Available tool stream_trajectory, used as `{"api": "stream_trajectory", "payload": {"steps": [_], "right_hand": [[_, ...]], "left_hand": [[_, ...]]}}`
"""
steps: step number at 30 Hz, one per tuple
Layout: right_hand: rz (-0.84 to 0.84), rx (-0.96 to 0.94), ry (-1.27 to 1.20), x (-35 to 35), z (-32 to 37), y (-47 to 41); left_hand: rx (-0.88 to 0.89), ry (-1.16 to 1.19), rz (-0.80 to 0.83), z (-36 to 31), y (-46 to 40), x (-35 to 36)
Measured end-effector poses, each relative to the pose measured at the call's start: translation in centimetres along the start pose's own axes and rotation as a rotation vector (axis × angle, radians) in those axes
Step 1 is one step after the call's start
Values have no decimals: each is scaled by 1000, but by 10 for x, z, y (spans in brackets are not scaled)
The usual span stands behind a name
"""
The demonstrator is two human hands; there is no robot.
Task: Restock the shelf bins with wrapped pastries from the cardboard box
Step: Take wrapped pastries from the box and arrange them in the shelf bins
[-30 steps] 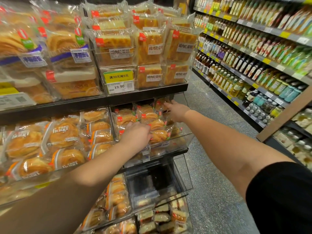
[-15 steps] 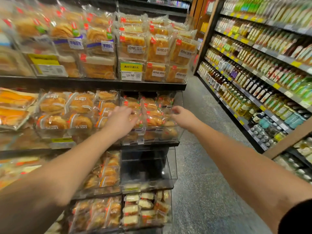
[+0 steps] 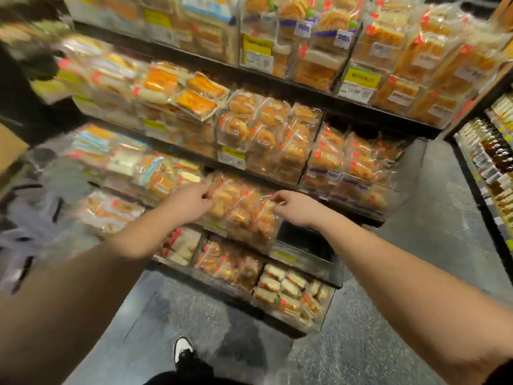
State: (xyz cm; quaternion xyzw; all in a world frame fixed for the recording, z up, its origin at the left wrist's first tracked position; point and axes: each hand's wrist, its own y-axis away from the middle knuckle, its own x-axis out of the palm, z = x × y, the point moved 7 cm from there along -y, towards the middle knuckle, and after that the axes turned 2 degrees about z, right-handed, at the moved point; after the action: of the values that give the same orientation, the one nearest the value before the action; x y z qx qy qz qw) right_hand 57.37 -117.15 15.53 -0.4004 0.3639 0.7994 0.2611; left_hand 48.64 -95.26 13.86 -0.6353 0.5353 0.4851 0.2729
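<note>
Blurred wrapped pastries (image 3: pixel 244 209) hide both hands' fingertips.

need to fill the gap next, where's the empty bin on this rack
In the head view the empty bin sits right of centre, just under the right hand, beside the bin of wrapped pastries both hands reach into.

Warm store light falls from above, glinting off the pastries' (image 3: pixel 244 209) wrappers. Motion blur smears the left side worst; the centre is soft. Wide-angle distortion bows the shelves (image 3: pixel 277 79). The floor (image 3: pixel 194 315) is dim, with faint shadows.
</note>
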Motion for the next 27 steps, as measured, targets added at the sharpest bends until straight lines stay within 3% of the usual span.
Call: {"api": "stream_trajectory", "payload": {"steps": [12, 19, 27], "right_hand": [[229, -474, 445, 174, 328, -120], [401, -592, 461, 278, 507, -174], [469, -570, 284, 352, 622, -221]], "left_hand": [[-391, 57, -83, 337, 136, -59], [-646, 43, -71, 514, 209, -107], [-821, 269, -168, 655, 242, -144]]}}
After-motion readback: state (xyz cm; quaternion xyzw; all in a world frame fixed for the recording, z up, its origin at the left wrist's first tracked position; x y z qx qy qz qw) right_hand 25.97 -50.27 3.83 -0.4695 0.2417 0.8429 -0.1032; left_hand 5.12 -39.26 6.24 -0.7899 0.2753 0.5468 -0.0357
